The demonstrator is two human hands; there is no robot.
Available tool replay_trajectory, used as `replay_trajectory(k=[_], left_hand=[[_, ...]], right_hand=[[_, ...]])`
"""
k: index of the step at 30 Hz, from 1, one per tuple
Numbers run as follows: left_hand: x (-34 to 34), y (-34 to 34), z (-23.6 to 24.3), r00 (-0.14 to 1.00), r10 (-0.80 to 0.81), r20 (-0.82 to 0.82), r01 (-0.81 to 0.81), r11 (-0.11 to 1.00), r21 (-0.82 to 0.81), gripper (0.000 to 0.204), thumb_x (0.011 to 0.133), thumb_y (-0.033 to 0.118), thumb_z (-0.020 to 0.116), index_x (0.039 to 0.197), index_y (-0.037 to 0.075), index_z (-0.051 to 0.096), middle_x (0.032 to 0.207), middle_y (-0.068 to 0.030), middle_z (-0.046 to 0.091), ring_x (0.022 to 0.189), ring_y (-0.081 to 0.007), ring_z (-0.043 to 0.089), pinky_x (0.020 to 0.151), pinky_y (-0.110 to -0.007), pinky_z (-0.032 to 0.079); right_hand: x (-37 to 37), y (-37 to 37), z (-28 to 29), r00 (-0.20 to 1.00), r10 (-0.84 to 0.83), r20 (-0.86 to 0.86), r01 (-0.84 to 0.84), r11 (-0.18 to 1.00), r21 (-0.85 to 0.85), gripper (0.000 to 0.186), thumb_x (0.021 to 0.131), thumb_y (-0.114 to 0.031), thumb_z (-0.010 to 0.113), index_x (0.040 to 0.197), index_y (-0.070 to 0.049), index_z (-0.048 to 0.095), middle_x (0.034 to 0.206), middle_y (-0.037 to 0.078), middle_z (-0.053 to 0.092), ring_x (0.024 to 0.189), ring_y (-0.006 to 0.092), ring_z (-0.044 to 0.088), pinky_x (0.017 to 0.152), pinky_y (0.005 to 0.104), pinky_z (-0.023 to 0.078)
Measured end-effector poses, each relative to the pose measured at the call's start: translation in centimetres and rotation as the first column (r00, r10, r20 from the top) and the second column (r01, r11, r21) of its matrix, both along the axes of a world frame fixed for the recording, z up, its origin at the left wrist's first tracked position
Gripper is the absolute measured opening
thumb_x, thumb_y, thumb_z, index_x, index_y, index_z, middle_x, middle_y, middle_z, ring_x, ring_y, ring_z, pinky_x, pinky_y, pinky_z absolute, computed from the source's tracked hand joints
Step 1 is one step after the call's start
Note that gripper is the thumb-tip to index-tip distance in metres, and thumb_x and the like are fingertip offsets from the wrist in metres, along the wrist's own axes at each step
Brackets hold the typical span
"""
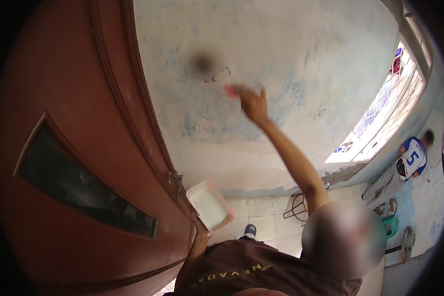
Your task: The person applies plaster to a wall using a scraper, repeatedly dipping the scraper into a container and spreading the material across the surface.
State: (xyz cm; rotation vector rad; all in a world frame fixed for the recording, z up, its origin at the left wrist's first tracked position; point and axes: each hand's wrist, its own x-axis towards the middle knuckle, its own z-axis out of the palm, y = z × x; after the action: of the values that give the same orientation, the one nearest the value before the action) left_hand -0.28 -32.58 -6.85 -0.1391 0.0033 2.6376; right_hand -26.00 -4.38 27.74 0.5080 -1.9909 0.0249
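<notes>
Well, pink-rimmed tub (229, 215), milky inside, clamped by left fingers (199, 224); reddish piece (230, 91) (blurred) by right fingers (243, 92).

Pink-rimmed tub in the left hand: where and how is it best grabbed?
Probably the right-hand side of the pink-rimmed tub, coming from the right, thumb over the rim. That long edge is straight and bare, while the left hand supports the lower-left. The open top and pale contents suggest keeping it level.
</notes>
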Motion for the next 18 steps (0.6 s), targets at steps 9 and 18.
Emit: replay_trajectory(k=[9, 18], left_hand=[[2.1, 2.1, 3.1, 0.996, 0.083, -0.024, -0.084, 0.996, -0.043, 0.064, 0.099, 0.066, 0.051, 0.143, 0.02, 0.055, 0.137, -0.0037, 0.064, 0.121, -0.0277, 0.064, 0.101, -0.051, 0.055], [3.1, 0.3, 0.7, 0.994, 0.111, 0.022, -0.108, 0.989, -0.099, 0.062, 0.099, 0.064, 0.052, 0.142, 0.02, 0.056, 0.135, -0.002, 0.064, 0.12, -0.0257, 0.064, 0.102, -0.047, 0.054]], right_hand=[[-7.1, 2.7, 20.3, 0.884, -0.332, -0.328, 0.404, 0.897, 0.18, 0.058, 0.093, -0.009, 0.054, 0.15, -0.01, 0.048, 0.139, 0.018, 0.062, 0.121, 0.0438, 0.061, 0.105, 0.0517, 0.047], [-0.4, -1.9, -3.2, 0.888, -0.109, 0.447, -0.008, 0.968, 0.251, 0.057, 0.089, -0.003, 0.054, 0.146, -0.006, 0.053, 0.136, 0.02, 0.065, 0.115, 0.0368, 0.067, 0.098, 0.045, 0.055]])
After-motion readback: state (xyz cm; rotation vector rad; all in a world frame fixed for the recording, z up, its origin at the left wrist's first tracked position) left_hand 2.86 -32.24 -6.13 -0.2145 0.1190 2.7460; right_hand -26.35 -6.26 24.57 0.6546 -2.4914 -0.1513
